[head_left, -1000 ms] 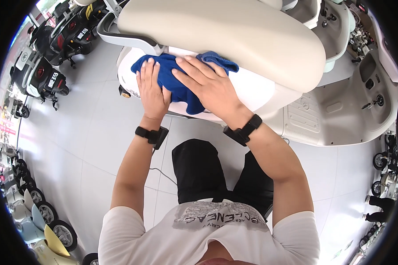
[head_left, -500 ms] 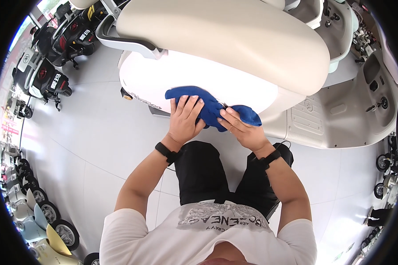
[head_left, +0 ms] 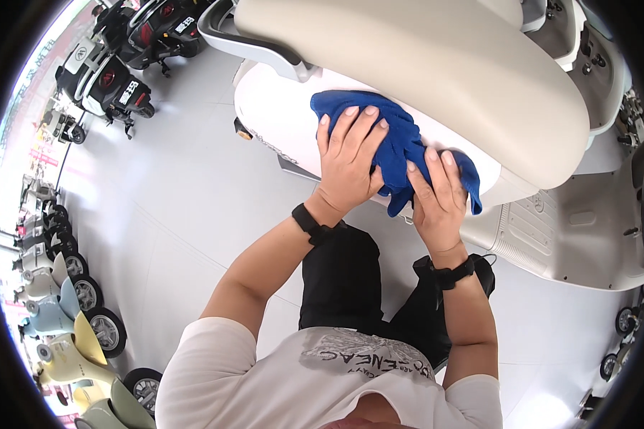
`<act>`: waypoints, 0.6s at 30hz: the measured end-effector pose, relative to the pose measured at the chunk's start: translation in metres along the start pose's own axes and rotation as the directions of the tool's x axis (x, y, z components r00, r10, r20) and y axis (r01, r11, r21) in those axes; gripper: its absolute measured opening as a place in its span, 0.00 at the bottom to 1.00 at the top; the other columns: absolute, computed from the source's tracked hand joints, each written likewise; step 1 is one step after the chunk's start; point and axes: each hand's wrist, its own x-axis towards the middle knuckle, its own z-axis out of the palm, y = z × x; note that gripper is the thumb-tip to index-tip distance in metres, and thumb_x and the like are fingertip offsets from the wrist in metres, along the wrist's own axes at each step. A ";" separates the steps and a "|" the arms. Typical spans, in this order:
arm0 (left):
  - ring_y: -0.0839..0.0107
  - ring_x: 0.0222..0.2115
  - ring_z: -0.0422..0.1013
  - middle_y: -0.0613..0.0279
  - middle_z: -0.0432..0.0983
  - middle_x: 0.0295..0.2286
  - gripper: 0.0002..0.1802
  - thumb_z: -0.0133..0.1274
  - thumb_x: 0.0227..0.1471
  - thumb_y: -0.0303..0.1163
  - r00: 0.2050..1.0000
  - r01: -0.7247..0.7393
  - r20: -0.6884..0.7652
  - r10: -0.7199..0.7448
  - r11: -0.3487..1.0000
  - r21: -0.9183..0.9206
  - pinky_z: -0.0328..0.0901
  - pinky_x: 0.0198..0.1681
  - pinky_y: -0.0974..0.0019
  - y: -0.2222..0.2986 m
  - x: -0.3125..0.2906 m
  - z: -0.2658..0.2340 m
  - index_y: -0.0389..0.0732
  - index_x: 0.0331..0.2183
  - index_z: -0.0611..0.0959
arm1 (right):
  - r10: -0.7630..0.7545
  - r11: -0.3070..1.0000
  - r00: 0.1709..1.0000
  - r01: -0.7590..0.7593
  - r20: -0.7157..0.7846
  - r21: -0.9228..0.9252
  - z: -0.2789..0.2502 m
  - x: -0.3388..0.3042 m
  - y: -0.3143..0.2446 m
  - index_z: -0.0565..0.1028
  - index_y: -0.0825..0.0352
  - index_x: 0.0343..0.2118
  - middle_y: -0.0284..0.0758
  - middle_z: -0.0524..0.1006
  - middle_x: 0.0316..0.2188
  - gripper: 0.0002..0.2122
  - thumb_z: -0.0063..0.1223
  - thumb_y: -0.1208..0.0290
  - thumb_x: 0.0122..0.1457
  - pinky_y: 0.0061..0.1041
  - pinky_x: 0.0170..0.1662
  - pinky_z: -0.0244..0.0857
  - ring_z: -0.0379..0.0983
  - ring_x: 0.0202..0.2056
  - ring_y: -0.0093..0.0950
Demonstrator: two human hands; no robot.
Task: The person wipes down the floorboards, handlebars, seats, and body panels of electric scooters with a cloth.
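Observation:
A blue cloth (head_left: 397,143) lies pressed against the white side panel (head_left: 283,118) of a scooter, just under its long beige seat (head_left: 422,64). My left hand (head_left: 347,164) lies flat on the cloth's left part, fingers spread and pointing up. My right hand (head_left: 436,196) presses the cloth's lower right part, where a corner of it hangs down past my fingers. Both wrists wear black bands.
The scooter's pale footboard (head_left: 587,236) stretches to the right. Black scooters (head_left: 114,79) stand at the upper left, and a row of pastel scooters (head_left: 57,322) lines the left edge. Light grey floor tiles (head_left: 164,214) spread between them. My black shorts show below.
Both hands have carried the cloth back up and to the right along the white panel, after sliding it down low half a second ago. The view has shifted so the scooter sits further right.

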 end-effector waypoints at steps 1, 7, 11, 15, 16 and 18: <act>0.54 0.60 0.56 0.56 0.66 0.56 0.29 0.48 0.43 0.34 1.000 -0.003 -0.005 0.003 1.000 0.002 0.38 0.65 0.42 0.000 -0.008 0.002 0.42 0.50 0.78 | 0.004 1.000 1.000 -0.004 -0.011 -0.022 0.005 -0.011 -0.001 0.81 0.53 0.45 0.30 0.74 0.55 0.18 0.53 0.80 0.54 0.29 0.56 0.64 0.67 0.58 0.32; 0.49 0.58 0.54 0.55 0.64 0.55 0.28 0.54 0.44 0.38 0.994 -0.039 0.108 0.032 0.997 0.062 0.39 0.64 0.38 0.007 -0.081 0.014 0.46 0.50 0.77 | -0.038 0.999 0.997 0.039 0.060 -0.028 0.017 -0.074 0.008 0.83 0.52 0.41 0.25 0.74 0.54 0.15 0.55 0.78 0.53 0.30 0.55 0.66 0.66 0.58 0.28; 0.52 0.59 0.55 0.57 0.65 0.55 0.31 0.55 0.42 0.41 0.986 -0.063 0.157 0.054 0.997 0.049 0.36 0.64 0.40 0.008 -0.058 0.008 0.46 0.51 0.77 | -0.068 0.998 0.988 0.065 0.137 0.028 0.002 -0.057 0.021 0.83 0.52 0.42 0.26 0.75 0.54 0.17 0.54 0.79 0.51 0.27 0.53 0.67 0.68 0.57 0.26; 0.54 0.59 0.58 0.56 0.68 0.54 0.29 0.53 0.44 0.43 0.996 -0.035 0.084 0.038 0.999 -0.031 0.39 0.64 0.41 0.023 0.026 -0.007 0.44 0.49 0.79 | -0.021 1.000 0.998 0.021 0.053 -0.002 -0.024 0.007 0.027 0.82 0.53 0.45 0.31 0.74 0.55 0.18 0.54 0.78 0.51 0.26 0.48 0.63 0.68 0.57 0.30; 0.53 0.59 0.59 0.55 0.68 0.54 0.28 0.51 0.46 0.46 0.998 -0.032 0.055 0.033 0.999 -0.022 0.41 0.63 0.41 0.021 0.028 -0.005 0.42 0.48 0.80 | -0.001 0.999 0.999 -0.001 0.041 0.053 -0.028 0.021 0.030 0.82 0.53 0.46 0.32 0.75 0.55 0.18 0.54 0.77 0.52 0.25 0.44 0.59 0.68 0.58 0.30; 0.53 0.59 0.59 0.55 0.68 0.54 0.28 0.49 0.48 0.47 0.999 -0.030 0.036 0.030 0.999 0.011 0.40 0.63 0.41 0.021 0.022 0.000 0.41 0.48 0.80 | 0.015 0.997 0.999 -0.018 0.039 0.070 -0.027 0.020 0.031 0.81 0.53 0.46 0.33 0.74 0.55 0.17 0.53 0.76 0.54 0.24 0.44 0.58 0.68 0.57 0.29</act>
